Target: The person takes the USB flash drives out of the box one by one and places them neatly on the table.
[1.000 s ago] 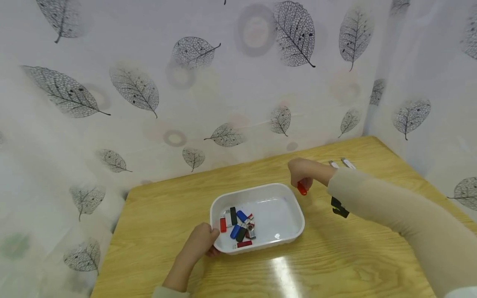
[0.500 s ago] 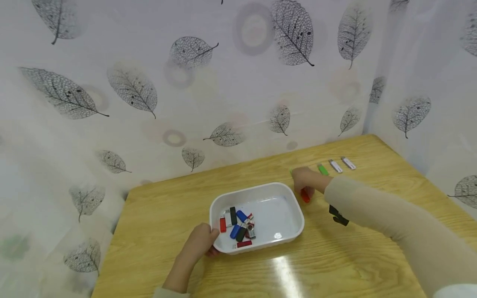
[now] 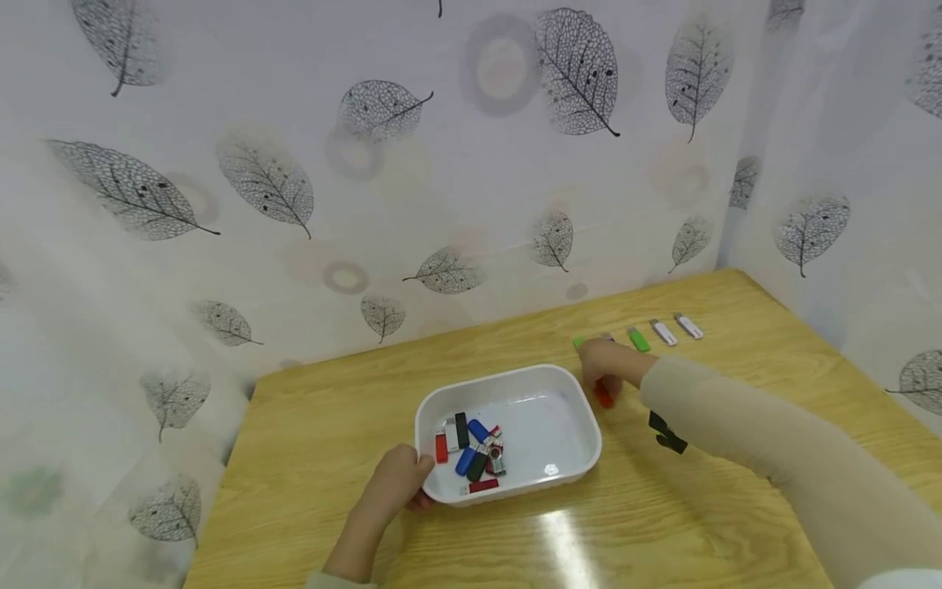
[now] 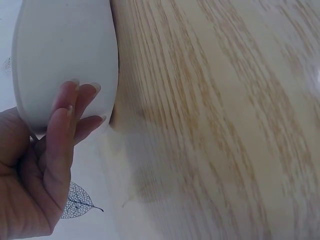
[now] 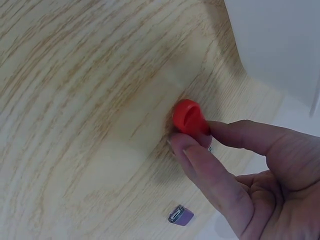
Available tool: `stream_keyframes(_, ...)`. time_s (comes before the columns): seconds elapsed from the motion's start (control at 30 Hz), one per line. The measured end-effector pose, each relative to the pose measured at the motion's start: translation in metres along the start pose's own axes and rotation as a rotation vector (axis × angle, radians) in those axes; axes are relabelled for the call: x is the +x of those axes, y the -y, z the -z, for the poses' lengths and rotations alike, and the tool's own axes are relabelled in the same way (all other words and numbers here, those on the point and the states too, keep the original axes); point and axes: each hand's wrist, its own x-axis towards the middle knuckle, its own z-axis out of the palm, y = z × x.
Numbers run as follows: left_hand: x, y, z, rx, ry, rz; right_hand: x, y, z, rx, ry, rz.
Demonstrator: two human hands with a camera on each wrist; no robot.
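Note:
My left hand (image 3: 396,478) grips the near left corner of a white plastic tray (image 3: 540,368), thumb over the rim and fingers against the outer wall in the left wrist view. Inside lie several USB flash drives in red, blue and black, such as a blue USB flash drive (image 3: 466,460), heaped on the left side. Just right of the tray, my right hand (image 3: 607,360) pinches a red USB flash drive (image 5: 191,119) between thumb and finger, low over the table. Its plug end is mostly hidden by the fingers.
Along the table's back right runs a row: two white USB drives (image 3: 663,331), a green one (image 3: 639,339), a purple one (image 5: 184,217) and another green piece (image 3: 578,343), partly behind my right hand. A black object (image 3: 666,432) shows below the right sleeve. Leaf-patterned curtain (image 3: 456,188) borders the table.
My right hand has moved slightly right and toward me with the red USB flash drive, uncovering green and purple drives in the row. The left hand stays on the tray.

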Motion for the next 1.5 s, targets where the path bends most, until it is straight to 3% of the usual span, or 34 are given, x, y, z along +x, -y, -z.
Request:
stream_keyframes(0.17, -0.002, -0.002, 0.0, -0.01, 0.004, 0.012, -0.001, -0.002, 0.002, -0.025, 0.012, -0.005)
stream_keyframes(0.33, -0.005, -0.004, -0.002, -0.011, 0.005, -0.003, -0.017, -0.001, 0.02, -0.068, -0.026, 0.046)
stream_keyframes(0.53, -0.005, -0.003, -0.001, -0.007, 0.006, 0.006, -0.03, 0.006, 0.04, -0.033, -0.047, 0.05)
stream_keyframes(0.8, -0.006, -0.004, 0.0, -0.011, 0.004, 0.013, -0.037, 0.021, 0.048, -0.047, -0.059, 0.058)
stream_keyframes(1.1, -0.002, -0.005, 0.001, 0.012, 0.003, 0.033, -0.043, 0.049, 0.038, -0.101, -0.059, 0.136)
stream_keyframes(1.33, 0.001, -0.001, 0.0, 0.009, 0.001, 0.023, -0.049, 0.077, 0.019, -0.108, -0.045, 0.17)
stream_keyframes(1.5, 0.001, 0.0, 0.0, 0.015, -0.013, 0.006, -0.053, 0.1, 0.001, -0.191, -0.026, 0.169)
